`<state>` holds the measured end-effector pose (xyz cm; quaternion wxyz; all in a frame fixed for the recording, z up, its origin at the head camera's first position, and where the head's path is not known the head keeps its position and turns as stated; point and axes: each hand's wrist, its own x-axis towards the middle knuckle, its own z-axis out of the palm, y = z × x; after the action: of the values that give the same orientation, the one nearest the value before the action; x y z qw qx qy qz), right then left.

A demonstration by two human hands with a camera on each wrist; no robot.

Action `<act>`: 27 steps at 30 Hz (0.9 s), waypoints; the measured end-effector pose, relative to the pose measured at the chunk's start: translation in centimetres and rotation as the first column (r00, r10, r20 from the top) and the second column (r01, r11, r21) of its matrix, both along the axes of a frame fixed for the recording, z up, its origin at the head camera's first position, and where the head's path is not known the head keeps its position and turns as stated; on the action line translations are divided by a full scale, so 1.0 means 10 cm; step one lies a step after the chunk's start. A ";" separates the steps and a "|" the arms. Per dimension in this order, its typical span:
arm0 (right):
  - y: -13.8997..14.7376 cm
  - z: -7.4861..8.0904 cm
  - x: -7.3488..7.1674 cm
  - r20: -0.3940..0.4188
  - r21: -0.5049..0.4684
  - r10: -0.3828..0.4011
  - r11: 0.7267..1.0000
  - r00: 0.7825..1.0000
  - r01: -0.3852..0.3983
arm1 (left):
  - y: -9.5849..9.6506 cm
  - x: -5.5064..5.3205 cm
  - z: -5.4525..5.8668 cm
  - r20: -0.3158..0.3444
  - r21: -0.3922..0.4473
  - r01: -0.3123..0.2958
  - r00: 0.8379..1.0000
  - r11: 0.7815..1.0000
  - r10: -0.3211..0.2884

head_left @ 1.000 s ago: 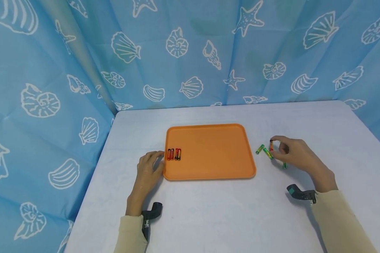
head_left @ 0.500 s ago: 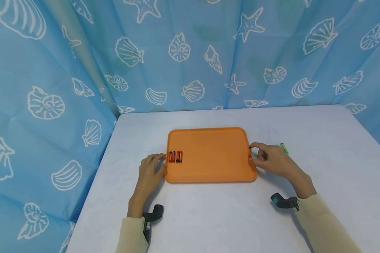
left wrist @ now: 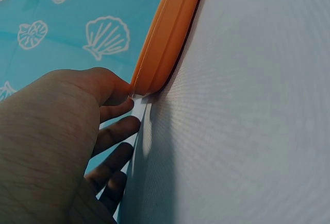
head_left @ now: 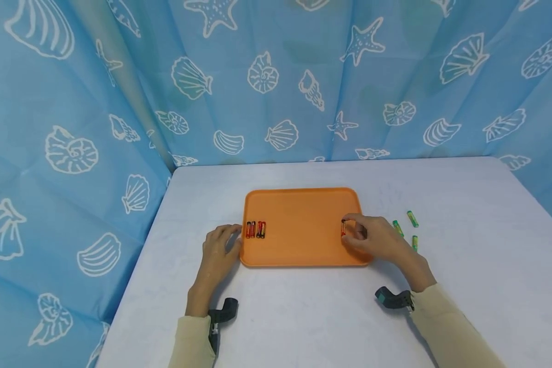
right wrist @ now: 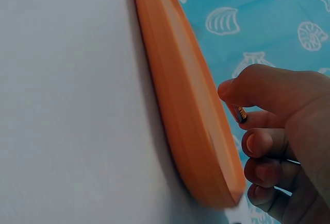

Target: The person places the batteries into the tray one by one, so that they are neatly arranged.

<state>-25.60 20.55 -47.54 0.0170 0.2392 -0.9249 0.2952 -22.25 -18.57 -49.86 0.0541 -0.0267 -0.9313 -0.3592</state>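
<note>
Orange plastic tray (head_left: 301,207) mid-table in the head view, on white cloth (head_left: 303,317). Inside its 9 o'clock edge: two pairs of red-and-black batteries, left pair (head_left: 248,230), right pair (head_left: 260,229), small gap between pairs. Right hand (head_left: 377,237) is over the tray's 3 o'clock side, narrow thumb-and-index pinch on a fifth red-and-black battery (head_left: 343,228). Can't tell if that cell touches the tray floor. Three green batteries on the cloth outside the tray, past 3 o'clock: far one (head_left: 412,219), middle one (head_left: 397,228), near one (head_left: 415,243). Left hand (head_left: 218,255) is at the tray's 9 o'clock rim, thumb and index spread apart, no battery in it. Blue seashell-print curtain (head_left: 313,46) at 12 o'clock.

Left wrist view: thumb tip meets the tray corner near centre, other fingers loose, staggered toward 7 o'clock.

Right wrist view: dark end of the held battery shows between thumb and index, 3 o'clock of centre; other fingers curled below. Red battery partly visible in the tray at 12 o'clock.
</note>
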 end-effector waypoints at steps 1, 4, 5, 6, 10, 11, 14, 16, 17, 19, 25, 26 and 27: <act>-0.03 -0.01 0.00 0.004 -0.004 0.001 1.000 1.000 -0.001 | 0.00 0.00 0.00 -0.002 0.002 0.001 1.000 1.000 -0.001; -0.13 0.00 0.01 0.025 -0.012 0.002 1.000 1.000 -0.001 | -0.01 -0.01 -0.01 -0.006 0.003 0.009 1.000 1.000 -0.009; -0.15 0.00 0.01 0.036 -0.014 0.002 1.000 0.999 -0.002 | -0.01 -0.01 -0.01 -0.004 0.004 0.012 1.000 1.000 -0.012; -0.18 0.00 0.01 0.046 -0.015 0.004 1.000 0.999 -0.004 | -0.01 -0.02 -0.02 -0.002 0.004 0.014 1.000 1.000 -0.014; -0.29 0.00 0.00 0.064 -0.010 0.018 1.000 0.998 -0.018 | -0.02 0.00 -0.01 0.001 0.009 0.011 1.000 1.000 -0.011; -0.31 0.00 0.00 0.059 -0.011 0.024 1.000 0.998 -0.023 | -0.01 0.00 -0.01 -0.001 0.007 0.009 1.000 1.000 -0.009; -0.38 0.00 -0.01 0.045 -0.018 0.035 0.999 0.998 -0.035 | -0.01 0.01 -0.01 -0.011 0.003 0.004 1.000 1.000 -0.004; -0.43 -0.01 -0.01 0.035 -0.025 0.046 0.999 0.998 -0.046 | -0.01 0.01 -0.01 -0.009 0.000 0.004 1.000 1.000 -0.004; -0.46 -0.01 -0.01 0.032 -0.024 0.048 0.999 0.998 -0.047 | -0.01 0.01 -0.02 -0.011 -0.001 0.004 1.000 1.000 -0.004; -0.52 -0.02 -0.01 0.027 -0.023 0.056 0.998 0.998 -0.055 | -0.02 0.00 -0.03 -0.015 0.001 0.007 1.000 1.000 -0.007; -0.67 -0.02 -0.03 0.019 0.009 0.060 0.998 0.998 -0.060 | -0.01 -0.01 -0.03 -0.018 0.001 0.010 1.000 1.000 -0.010; -0.69 -0.02 -0.02 0.022 0.014 0.060 0.998 0.998 -0.061 | -0.01 -0.01 -0.02 -0.014 0.001 0.010 1.000 1.000 -0.010; -0.71 -0.02 -0.02 0.030 0.017 0.059 0.998 0.998 -0.059 | -0.01 0.00 -0.02 -0.009 -0.002 0.009 1.000 1.000 -0.009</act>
<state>-25.80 13.46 -47.74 -0.0074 0.2621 -0.9202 0.2907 -22.29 -18.65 -50.07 0.0567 -0.0326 -0.9312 -0.3587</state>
